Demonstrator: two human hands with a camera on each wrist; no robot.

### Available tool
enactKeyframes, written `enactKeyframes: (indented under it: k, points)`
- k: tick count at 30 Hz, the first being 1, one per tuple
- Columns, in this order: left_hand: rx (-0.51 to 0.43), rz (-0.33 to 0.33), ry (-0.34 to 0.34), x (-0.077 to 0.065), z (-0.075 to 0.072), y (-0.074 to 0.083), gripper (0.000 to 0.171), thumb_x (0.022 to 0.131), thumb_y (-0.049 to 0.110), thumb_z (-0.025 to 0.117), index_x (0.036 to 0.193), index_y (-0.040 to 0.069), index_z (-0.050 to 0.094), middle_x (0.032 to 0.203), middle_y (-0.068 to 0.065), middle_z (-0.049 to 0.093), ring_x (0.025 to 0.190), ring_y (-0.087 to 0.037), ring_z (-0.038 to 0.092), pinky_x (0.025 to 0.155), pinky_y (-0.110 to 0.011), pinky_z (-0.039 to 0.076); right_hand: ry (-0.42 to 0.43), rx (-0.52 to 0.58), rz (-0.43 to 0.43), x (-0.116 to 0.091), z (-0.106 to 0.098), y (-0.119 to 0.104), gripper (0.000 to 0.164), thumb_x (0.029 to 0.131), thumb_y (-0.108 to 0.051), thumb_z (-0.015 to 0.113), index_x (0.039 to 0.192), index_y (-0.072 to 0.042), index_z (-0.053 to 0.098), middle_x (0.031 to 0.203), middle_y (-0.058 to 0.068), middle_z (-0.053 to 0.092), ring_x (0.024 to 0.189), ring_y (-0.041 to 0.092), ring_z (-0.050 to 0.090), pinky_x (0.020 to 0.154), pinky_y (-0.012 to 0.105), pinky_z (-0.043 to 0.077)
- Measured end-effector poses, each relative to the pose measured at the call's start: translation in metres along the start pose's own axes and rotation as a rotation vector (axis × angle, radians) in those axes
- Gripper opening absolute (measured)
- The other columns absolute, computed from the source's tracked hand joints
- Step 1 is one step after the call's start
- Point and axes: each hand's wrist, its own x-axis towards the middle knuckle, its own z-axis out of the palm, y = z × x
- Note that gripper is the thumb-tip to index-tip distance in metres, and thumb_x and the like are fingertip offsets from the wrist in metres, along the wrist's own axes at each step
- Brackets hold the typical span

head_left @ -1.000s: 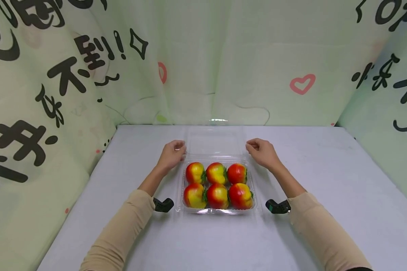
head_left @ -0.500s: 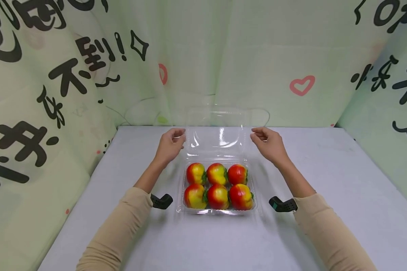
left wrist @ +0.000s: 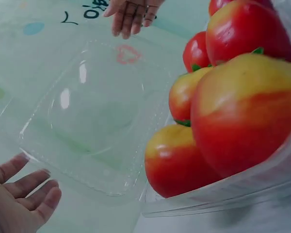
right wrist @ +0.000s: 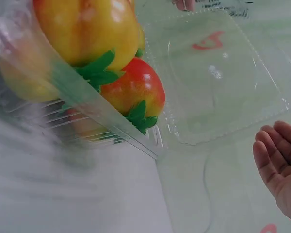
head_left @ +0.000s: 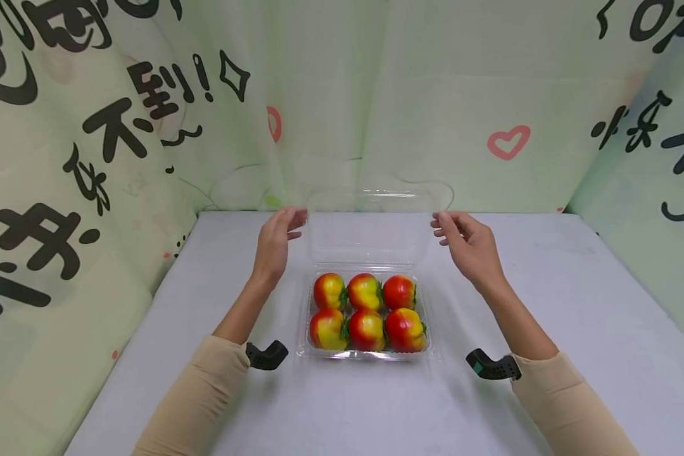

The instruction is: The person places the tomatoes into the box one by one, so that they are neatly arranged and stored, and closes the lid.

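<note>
A clear plastic clamshell box (head_left: 365, 356) sits on the table with several red-and-yellow fruits (head_left: 366, 329) in two rows, green leaves on them. Its clear lid (head_left: 370, 237) stands raised at the far side, hinged to the base. Beside the lid's left edge is my left hand (head_left: 276, 244), fingers extended; in the left wrist view its fingertips (left wrist: 23, 156) come right at the lid's corner. My right hand (head_left: 472, 248) is off the lid's right edge, fingers loosely bent and holding nothing. The right wrist view shows a gap between those fingers (right wrist: 263, 150) and the lid.
A white table (head_left: 370, 411) lies under the box. Behind it and at both sides hangs a pale green curtain (head_left: 433, 95) with black characters and pink hearts. A black wrist device (head_left: 266, 356) sits at the left cuff, another wrist device (head_left: 493, 365) at the right.
The lid has swung up from its lower, laid-back position. Both hands have risen with it and spread apart, their fingers straightening. The base and fruits have stayed in place.
</note>
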Motion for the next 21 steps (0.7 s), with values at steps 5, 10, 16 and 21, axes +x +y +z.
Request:
enactKeyframes:
  k: [5, 10, 16, 21]
  points:
    - [-0.053, -0.013, -0.003, -0.023, -0.004, 0.003, 0.064, 0.104, 0.044, 0.03, 0.119, -0.008, 0.065, 0.127, -0.024, 0.066, 0.121, -0.035, 0.061, 0.105, -0.051, 0.049, -0.004, 0.035, -0.023, -0.02, -0.008, -0.002, 0.049, 0.11, -0.035, 0.039, 0.128, 0.002, 0.065, 0.121, 0.02, 0.068, 0.097, 0.005, 0.065, 0.084, 0.008, 0.051]
    - [-0.057, -0.023, -0.011, -0.042, -0.006, 0.004, 0.059, 0.102, 0.043, 0.035, 0.116, -0.008, 0.062, 0.124, -0.025, 0.064, 0.123, -0.038, 0.06, 0.109, -0.05, 0.047, -0.008, 0.027, -0.024, -0.042, -0.014, -0.005, 0.05, 0.111, -0.034, 0.037, 0.124, 0.004, 0.067, 0.119, 0.02, 0.069, 0.094, 0.0, 0.065, 0.086, 0.008, 0.05]
    - [0.002, -0.025, -0.037, -0.063, -0.008, -0.001, 0.044, 0.102, 0.032, 0.045, 0.118, -0.007, 0.058, 0.123, -0.025, 0.062, 0.123, -0.038, 0.056, 0.113, -0.051, 0.043, -0.034, -0.065, -0.018, -0.065, -0.016, -0.009, 0.044, 0.111, -0.031, 0.039, 0.126, -0.001, 0.067, 0.116, 0.015, 0.072, 0.095, -0.004, 0.063, 0.091, 0.008, 0.044]
    - [0.07, 0.008, -0.076, -0.08, -0.01, -0.01, 0.037, 0.097, 0.025, 0.056, 0.122, -0.002, 0.058, 0.124, -0.022, 0.064, 0.122, -0.035, 0.06, 0.113, -0.055, 0.042, -0.04, -0.099, -0.035, -0.081, -0.015, -0.008, 0.038, 0.11, -0.026, 0.041, 0.126, -0.002, 0.067, 0.119, 0.013, 0.072, 0.097, -0.003, 0.06, 0.088, 0.007, 0.044]
